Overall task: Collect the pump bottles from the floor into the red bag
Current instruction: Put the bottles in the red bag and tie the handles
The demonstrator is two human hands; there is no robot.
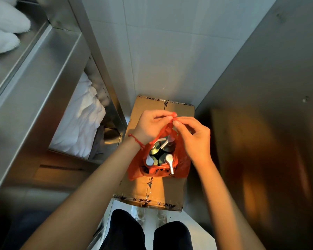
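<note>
Both forearms are bare, with no sleeves in view. The left hand point(150, 127) has a thin red string bracelet point(136, 140), knotted at the wrist; the right hand point(193, 139) wears nothing. Dark trousers point(126, 231) cover the 2 legs.

Dim, warm light from near side; orange glare on right steel panel point(260, 141), blurred. Wide-angle bend at edges, corners dark.

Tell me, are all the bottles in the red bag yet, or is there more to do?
Mostly done, it seems. Several pump bottles already stand inside the red bag, which sits on a taped cardboard box. Right now the left hand and right hand pinch the bag's handles together at the top, as if tying them. No loose bottles show on the visible floor, though much of it is hidden.
</note>
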